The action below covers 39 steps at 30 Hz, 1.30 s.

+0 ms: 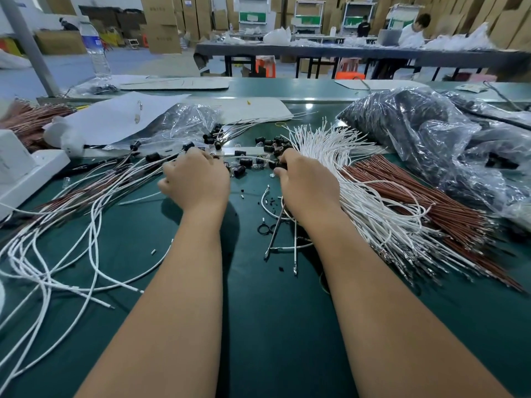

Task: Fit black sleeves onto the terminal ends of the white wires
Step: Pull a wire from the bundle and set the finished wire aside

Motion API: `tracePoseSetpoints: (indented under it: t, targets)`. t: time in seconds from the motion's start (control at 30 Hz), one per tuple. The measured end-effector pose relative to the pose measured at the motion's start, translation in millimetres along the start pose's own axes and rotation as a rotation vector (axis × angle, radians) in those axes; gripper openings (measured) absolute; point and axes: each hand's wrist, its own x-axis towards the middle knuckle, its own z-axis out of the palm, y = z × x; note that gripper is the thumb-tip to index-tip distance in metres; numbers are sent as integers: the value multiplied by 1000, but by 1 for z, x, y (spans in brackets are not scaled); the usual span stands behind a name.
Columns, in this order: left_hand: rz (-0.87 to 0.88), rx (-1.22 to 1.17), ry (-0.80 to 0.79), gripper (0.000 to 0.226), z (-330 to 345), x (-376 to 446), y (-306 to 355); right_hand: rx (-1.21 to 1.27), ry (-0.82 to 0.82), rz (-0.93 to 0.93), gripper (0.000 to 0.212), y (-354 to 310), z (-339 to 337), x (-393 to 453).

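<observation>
1. A worker's two bare forearms reach across a green work mat (258,326) at a factory bench, both hands meeting at a scatter of loose black sleeves (246,162).
2. The left hand (195,179) lies knuckles-up with its fingers curled down among the sleeves; what its fingertips hold, if anything, is hidden by the back of the hand, so the grip cannot be told.
3. The right hand (304,182) has its fingers curled, pinching a black sleeve (280,165) at its fingertips, with a thin white wire (265,160) running from there toward the left hand.
4. A fanned bundle of white wires (359,179) lies just beside the right hand, overlapping a bundle of brown wires (425,202) to its right.
5. To the left, sleeved white wires (94,202), their black-capped ends pointing up the bench, sprawl across the mat over more brown wires.
6. Clear plastic bags of dark parts (431,130) sit at far right; a water bottle (96,50) stands at the back left.
7. Beyond the bench, a person in white sits at a long table (316,51) before stacked cartons.
</observation>
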Motion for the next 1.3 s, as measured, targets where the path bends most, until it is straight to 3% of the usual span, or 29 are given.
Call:
tracePoseSetpoints:
  t: [0.1, 0.17, 0.2, 0.27, 0.43, 0.6, 0.87, 1.07, 1.3]
  targets:
    - [379, -4, -73, 45, 7, -8, 10, 22, -30, -2, 13, -1, 1, 0]
    - [630, -113, -168, 37, 12, -16, 19, 34, -29, -24, 12, -3, 2, 1]
    - [670, -155, -230, 34, 13, -17, 22, 25, -29, -35, 11, -4, 2, 1]
    - [598, -161, -303, 32, 14, -17, 22, 4, -33, -42, 10, -3, 3, 1]
    - [294, -235, -307, 31, 9, -10, 11, 26, -32, -4, 8, 1, 3, 0]
    - [366, -545, -414, 16, 7, -21, 24, 118, -54, -33, 18, 0, 2, 1]
    - [264, -614, -449, 8, 7, -16, 21, 141, -40, -32, 17, 0, 1, 0]
    - [168, -701, -410, 16, 4, -11, 17, 359, 65, 30, 27, -6, -5, -1]
    - [81, -718, -333, 15, 8, -8, 14, 439, 69, 71, 13, -5, -7, -1]
